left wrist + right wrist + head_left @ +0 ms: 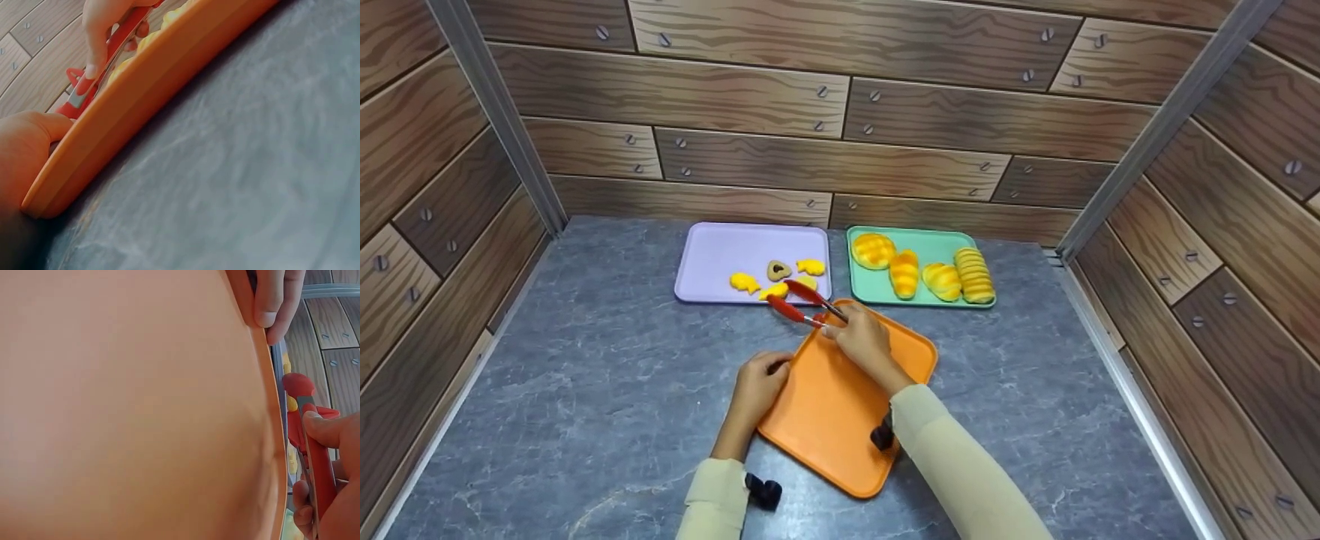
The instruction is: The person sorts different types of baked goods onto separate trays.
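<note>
My left hand [761, 382] grips the left edge of an orange tray [829, 405], which lies turned at an angle; in the left wrist view the thumb reaches over its rim. Above the tray's far end, my right hand [864, 337] holds red-handled tongs [322, 475]. The spread red tips point at the near edge of a purple tray [735, 247], over a yellow fish-shaped piece [772, 292] and a pale yellow piece [807, 283]. Whether the tips touch them I cannot tell. Also on that tray are a brown heart-shaped cookie [778, 271] and other yellow fish shapes [745, 282].
A green tray [934, 240] at the back right bears several toy breads [904, 274]. Wood-patterned walls [757, 157] with metal corner posts [502, 120] enclose the grey marbled tabletop [607, 375] at the back and sides.
</note>
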Demonstrator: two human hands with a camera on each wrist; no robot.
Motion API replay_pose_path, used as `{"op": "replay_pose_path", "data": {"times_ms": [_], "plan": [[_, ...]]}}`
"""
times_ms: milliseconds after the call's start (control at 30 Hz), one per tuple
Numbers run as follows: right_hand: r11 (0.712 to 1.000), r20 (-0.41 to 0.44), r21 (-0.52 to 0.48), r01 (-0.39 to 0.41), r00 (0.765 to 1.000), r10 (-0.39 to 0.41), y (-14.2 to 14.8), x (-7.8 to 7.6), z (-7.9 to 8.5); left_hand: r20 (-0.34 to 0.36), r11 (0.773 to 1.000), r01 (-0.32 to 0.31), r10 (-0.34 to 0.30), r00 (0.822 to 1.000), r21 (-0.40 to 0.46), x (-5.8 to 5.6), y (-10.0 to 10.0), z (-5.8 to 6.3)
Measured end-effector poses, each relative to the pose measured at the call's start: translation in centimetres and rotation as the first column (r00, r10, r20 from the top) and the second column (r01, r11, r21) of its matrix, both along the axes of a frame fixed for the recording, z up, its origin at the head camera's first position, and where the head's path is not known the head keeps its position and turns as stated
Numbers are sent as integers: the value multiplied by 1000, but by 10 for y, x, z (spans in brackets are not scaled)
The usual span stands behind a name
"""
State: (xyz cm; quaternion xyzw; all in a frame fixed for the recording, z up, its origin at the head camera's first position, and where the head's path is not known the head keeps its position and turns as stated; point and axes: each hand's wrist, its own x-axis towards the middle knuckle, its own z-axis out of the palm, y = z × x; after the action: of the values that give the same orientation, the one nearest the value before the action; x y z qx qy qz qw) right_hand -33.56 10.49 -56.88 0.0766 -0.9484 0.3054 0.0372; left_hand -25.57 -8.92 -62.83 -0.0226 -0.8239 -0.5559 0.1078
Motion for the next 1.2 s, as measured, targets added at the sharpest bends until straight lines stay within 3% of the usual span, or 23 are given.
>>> {"op": "replay_pose_path", "data": {"times_ms": [233, 533, 1200], "plan": [[1000, 69, -23, 18, 997, -16, -5, -11, 4, -19, 1000, 2, -2, 1000, 9, 1, 1, -1], [997, 79, -67, 24, 997, -19, -6, -17, 7, -47, 1000, 5, -5, 999, -15, 1, 1, -3], [998, 104, -2, 67, 992, -67, -22, -42, 16, -33, 1000, 2, -3, 999, -17, 0, -1, -2]]}}
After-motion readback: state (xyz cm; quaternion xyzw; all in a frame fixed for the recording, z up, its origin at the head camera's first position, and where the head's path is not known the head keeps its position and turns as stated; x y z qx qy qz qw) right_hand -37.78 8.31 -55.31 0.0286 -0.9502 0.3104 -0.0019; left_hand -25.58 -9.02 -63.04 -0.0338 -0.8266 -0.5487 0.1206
